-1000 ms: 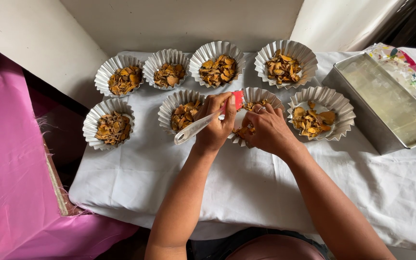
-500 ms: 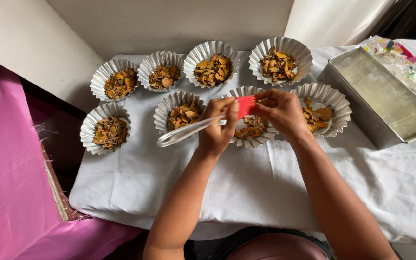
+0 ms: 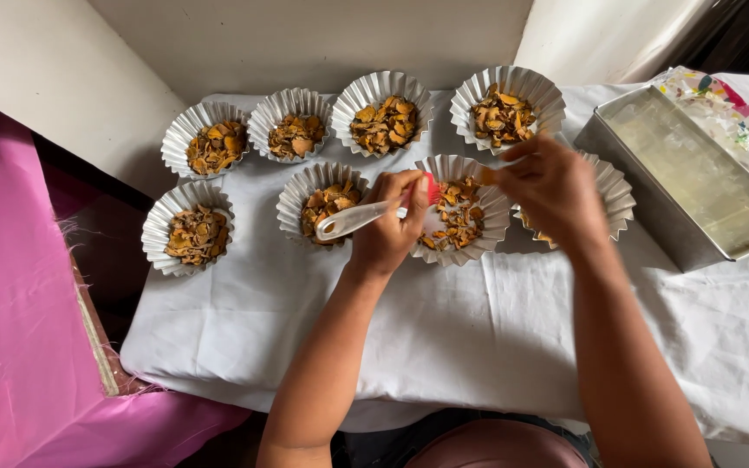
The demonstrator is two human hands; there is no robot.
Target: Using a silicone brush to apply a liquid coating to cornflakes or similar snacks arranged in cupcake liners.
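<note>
Shifted rightward: right hand pinching an orange chip above the middle fluted paper cup; left hand clenched on white-handled tool.

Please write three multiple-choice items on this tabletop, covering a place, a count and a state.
1. Where is the metal tray? A right of the paper cups B left of them C on the pink cloth
2. How many paper cups show? A five B eight C twelve
3. What does the left hand hold? A nothing B a white-handled tool C a cup

Answers: 1 A, it sits at the right edge of the white cloth. 2 B, four in the back row and four in front, one partly hidden by the right hand. 3 B, the fingers wrap the white-handled tool.
</note>
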